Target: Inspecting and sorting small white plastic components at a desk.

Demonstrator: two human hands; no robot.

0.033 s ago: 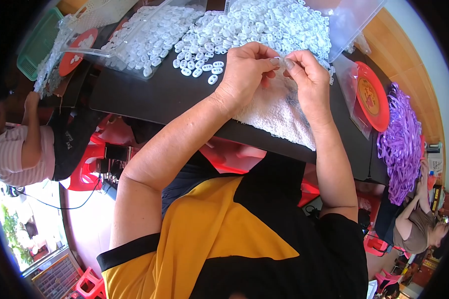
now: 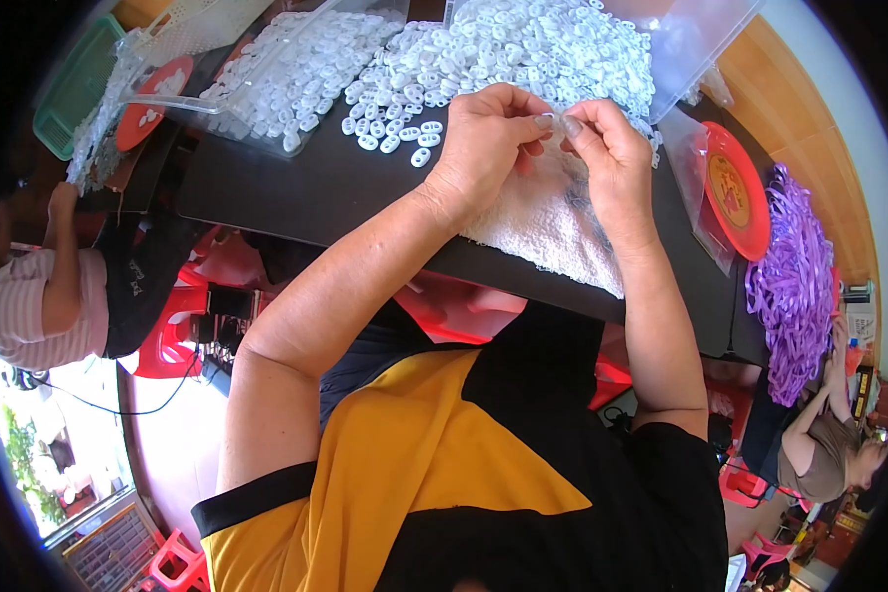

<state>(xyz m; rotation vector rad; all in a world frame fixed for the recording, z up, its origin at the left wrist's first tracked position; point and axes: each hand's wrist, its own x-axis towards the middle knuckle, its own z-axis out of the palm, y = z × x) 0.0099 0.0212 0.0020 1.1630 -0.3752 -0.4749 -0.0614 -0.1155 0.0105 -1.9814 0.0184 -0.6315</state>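
My left hand (image 2: 493,138) and my right hand (image 2: 612,163) meet over the dark table, thumbs and forefingers pinched together. Between the fingertips is a small whitish, partly see-through piece (image 2: 556,122); the fingers cover most of it, so its exact kind does not show. Just beyond the hands spreads a large heap of small white oval pieces with two holes (image 2: 553,49). Several of these ovals (image 2: 421,157) lie loose to the left of my left hand. A white towel (image 2: 543,232) lies under both hands and hangs to the table's near edge.
At the far left a clear plastic bin (image 2: 222,116) holds more white ovals. A red plate (image 2: 740,192) and a pile of purple ribbon (image 2: 791,281) are on the right. A co-worker sits on each side; the left one's hand (image 2: 62,200) is near a clear plastic bundle (image 2: 99,138).
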